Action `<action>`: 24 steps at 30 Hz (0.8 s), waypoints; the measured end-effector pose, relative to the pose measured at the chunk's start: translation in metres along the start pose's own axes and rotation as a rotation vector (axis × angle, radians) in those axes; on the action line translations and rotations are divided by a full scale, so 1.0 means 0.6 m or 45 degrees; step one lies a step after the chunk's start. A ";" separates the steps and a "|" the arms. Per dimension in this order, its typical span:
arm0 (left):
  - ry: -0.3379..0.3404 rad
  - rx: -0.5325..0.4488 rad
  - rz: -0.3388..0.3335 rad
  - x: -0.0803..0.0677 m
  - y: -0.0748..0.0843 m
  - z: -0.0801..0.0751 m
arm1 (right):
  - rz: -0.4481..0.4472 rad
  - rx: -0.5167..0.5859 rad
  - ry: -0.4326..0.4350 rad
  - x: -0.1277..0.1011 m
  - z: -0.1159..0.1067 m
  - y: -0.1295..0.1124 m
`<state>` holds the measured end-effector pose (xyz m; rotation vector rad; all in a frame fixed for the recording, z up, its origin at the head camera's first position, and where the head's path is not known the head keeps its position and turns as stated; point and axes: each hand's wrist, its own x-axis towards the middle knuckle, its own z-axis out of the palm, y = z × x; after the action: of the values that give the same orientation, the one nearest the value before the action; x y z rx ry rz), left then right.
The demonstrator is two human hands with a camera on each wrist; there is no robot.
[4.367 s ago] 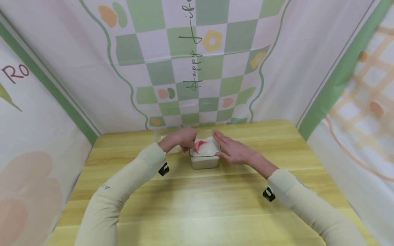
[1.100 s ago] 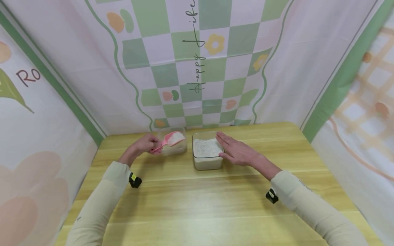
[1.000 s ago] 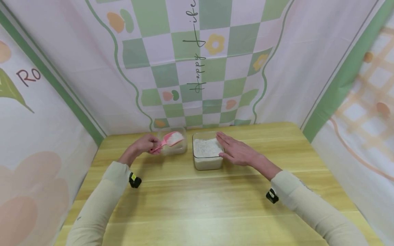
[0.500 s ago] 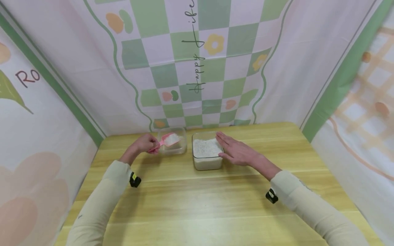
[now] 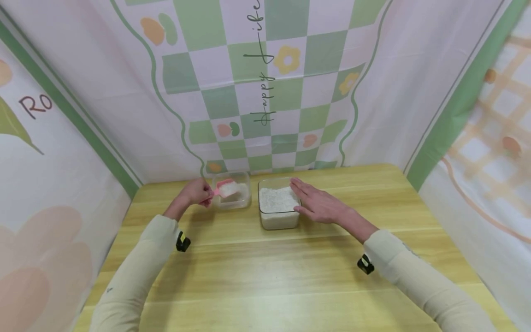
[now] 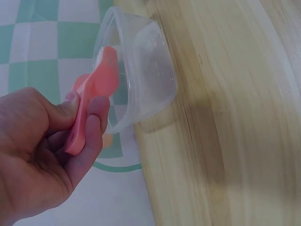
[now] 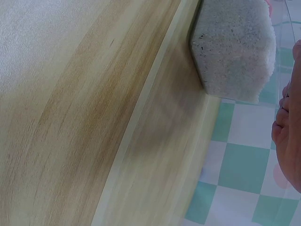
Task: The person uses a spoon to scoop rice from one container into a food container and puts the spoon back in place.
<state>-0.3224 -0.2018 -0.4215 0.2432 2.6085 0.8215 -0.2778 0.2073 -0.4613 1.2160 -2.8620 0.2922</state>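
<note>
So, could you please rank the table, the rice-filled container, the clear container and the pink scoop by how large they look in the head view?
1. Table, by far the largest.
2. Rice-filled container.
3. Clear container: slightly smaller, though it sits a little farther back, so the gap is unsure.
4. Pink scoop, held in the left hand.

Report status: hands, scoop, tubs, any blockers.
Left hand grips pink scoop, loaded, over small tub. Right hand flat against rice tub. Nothing in the way.
</note>
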 end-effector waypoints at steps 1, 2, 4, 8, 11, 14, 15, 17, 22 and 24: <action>0.003 0.016 0.005 0.000 0.000 0.000 | 0.002 -0.003 0.000 0.000 0.000 0.000; 0.009 0.028 0.009 0.001 0.001 0.000 | 0.002 -0.004 0.001 0.000 0.000 0.000; 0.011 0.055 0.011 0.001 0.002 -0.001 | 0.002 -0.001 0.003 0.000 0.000 0.000; 0.024 0.117 -0.001 0.001 0.006 -0.001 | 0.006 0.004 -0.001 0.000 -0.001 -0.001; 0.043 0.187 -0.004 0.000 0.009 0.000 | 0.010 0.004 -0.006 0.000 -0.001 -0.001; 0.066 0.266 -0.006 -0.003 0.014 0.000 | 0.012 0.003 -0.008 0.000 -0.001 0.000; 0.076 0.292 -0.005 -0.003 0.015 0.001 | 0.013 0.003 -0.008 0.000 -0.001 0.000; 0.096 0.343 -0.005 -0.004 0.017 0.001 | 0.014 0.003 -0.010 0.000 -0.001 0.000; 0.155 0.466 0.018 -0.004 0.020 0.003 | 0.008 0.011 -0.002 0.000 -0.001 -0.001; 0.181 0.526 0.035 -0.003 0.020 0.004 | 0.004 0.012 0.005 0.000 -0.001 -0.001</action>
<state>-0.3190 -0.1914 -0.4160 0.3449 2.8953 0.3070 -0.2774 0.2070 -0.4607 1.2113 -2.8624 0.3077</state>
